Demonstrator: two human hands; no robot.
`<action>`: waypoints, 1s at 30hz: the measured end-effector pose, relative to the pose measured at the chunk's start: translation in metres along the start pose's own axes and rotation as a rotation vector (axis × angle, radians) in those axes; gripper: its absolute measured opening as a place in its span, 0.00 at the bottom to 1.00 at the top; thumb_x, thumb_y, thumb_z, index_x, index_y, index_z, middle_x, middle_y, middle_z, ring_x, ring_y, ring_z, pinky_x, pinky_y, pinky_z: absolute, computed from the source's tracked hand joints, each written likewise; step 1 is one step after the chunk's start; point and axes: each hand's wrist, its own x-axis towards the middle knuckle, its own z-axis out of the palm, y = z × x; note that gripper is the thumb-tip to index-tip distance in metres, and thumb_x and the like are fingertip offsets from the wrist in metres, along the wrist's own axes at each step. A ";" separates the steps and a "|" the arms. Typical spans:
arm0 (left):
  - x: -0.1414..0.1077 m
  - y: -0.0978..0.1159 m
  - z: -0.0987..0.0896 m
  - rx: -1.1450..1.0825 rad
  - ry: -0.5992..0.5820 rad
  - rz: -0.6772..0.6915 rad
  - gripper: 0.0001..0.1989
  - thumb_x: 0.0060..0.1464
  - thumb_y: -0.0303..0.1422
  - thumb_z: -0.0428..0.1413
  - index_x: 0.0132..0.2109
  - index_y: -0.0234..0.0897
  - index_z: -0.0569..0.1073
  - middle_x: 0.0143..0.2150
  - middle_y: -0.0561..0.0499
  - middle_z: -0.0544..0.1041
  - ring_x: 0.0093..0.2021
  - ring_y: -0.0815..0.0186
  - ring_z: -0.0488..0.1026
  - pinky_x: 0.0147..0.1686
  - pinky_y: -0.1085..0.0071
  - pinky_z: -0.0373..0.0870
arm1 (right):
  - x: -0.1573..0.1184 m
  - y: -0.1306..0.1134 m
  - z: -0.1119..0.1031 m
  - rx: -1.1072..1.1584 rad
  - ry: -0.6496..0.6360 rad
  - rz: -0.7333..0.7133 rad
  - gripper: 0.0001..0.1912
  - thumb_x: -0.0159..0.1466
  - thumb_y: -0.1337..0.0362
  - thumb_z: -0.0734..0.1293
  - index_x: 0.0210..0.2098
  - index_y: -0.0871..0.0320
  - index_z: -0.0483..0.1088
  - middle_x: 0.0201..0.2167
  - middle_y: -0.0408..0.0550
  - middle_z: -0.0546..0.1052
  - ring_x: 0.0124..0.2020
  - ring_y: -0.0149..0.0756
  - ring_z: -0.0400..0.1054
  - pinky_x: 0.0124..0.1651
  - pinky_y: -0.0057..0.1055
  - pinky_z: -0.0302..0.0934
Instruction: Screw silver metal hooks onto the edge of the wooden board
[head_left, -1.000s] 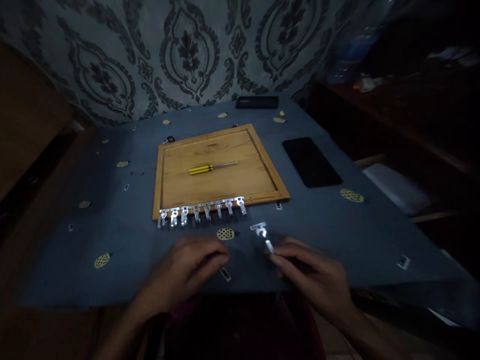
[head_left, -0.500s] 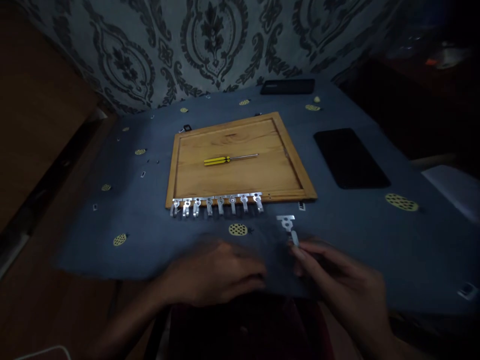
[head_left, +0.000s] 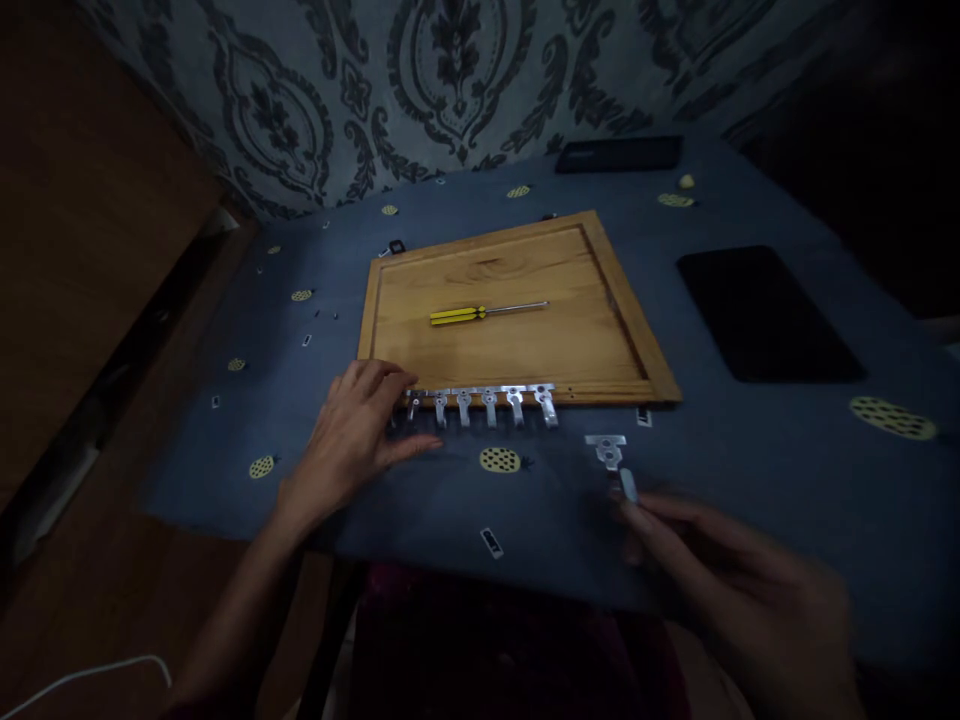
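My right hand (head_left: 739, 585) pinches a loose metal hook (head_left: 609, 453) by its curved end, the flat T-shaped plate pointing away from me. This hook hangs apart from the wooden board (head_left: 525, 350), over the front right of the table. At the board's front left corner lies my left hand (head_left: 341, 440), thumb stretched apart from the fingers. It covers the left end of a row of several similar metal hooks (head_left: 490, 405) along the front edge. Whether it presses on those hooks is hidden. On the board rests a screwdriver (head_left: 459, 315) with a yellow and black handle.
A dark flat rectangular slab (head_left: 769, 315) lies right of the board. Behind it is a black phone-like object (head_left: 619, 154). Tiny dark bits (head_left: 335, 316) are scattered left of the board on the blue patterned cloth (head_left: 442, 500). A patterned wall (head_left: 360, 100) stands behind.
My left hand has moved from the table's front edge up to the board's left front corner. My right hand still holds the hook. The view has shifted slightly.
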 end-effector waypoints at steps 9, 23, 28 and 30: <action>0.009 -0.002 0.020 0.033 -0.018 0.012 0.34 0.59 0.63 0.54 0.52 0.35 0.77 0.54 0.41 0.78 0.59 0.48 0.70 0.60 0.49 0.65 | 0.000 0.001 -0.001 0.012 0.014 0.058 0.16 0.58 0.46 0.76 0.27 0.51 0.82 0.18 0.43 0.77 0.22 0.37 0.74 0.31 0.30 0.74; 0.009 -0.004 0.021 0.011 -0.072 0.011 0.24 0.60 0.53 0.63 0.52 0.39 0.77 0.53 0.44 0.78 0.57 0.50 0.70 0.59 0.51 0.65 | -0.002 0.003 -0.002 0.011 0.031 0.102 0.13 0.58 0.49 0.77 0.28 0.51 0.83 0.19 0.42 0.77 0.24 0.37 0.75 0.33 0.30 0.74; 0.009 -0.004 0.023 0.003 -0.062 0.012 0.25 0.60 0.54 0.62 0.51 0.38 0.78 0.53 0.43 0.78 0.58 0.50 0.70 0.60 0.50 0.65 | -0.001 -0.001 0.000 0.013 0.010 0.088 0.12 0.59 0.49 0.76 0.27 0.50 0.82 0.19 0.42 0.78 0.24 0.37 0.75 0.34 0.30 0.73; 0.009 -0.004 0.022 -0.017 -0.060 0.003 0.27 0.60 0.57 0.59 0.52 0.38 0.77 0.53 0.43 0.79 0.58 0.50 0.71 0.60 0.50 0.66 | 0.000 -0.001 0.000 0.016 0.023 0.071 0.13 0.58 0.47 0.76 0.26 0.48 0.81 0.19 0.42 0.77 0.24 0.37 0.75 0.33 0.30 0.72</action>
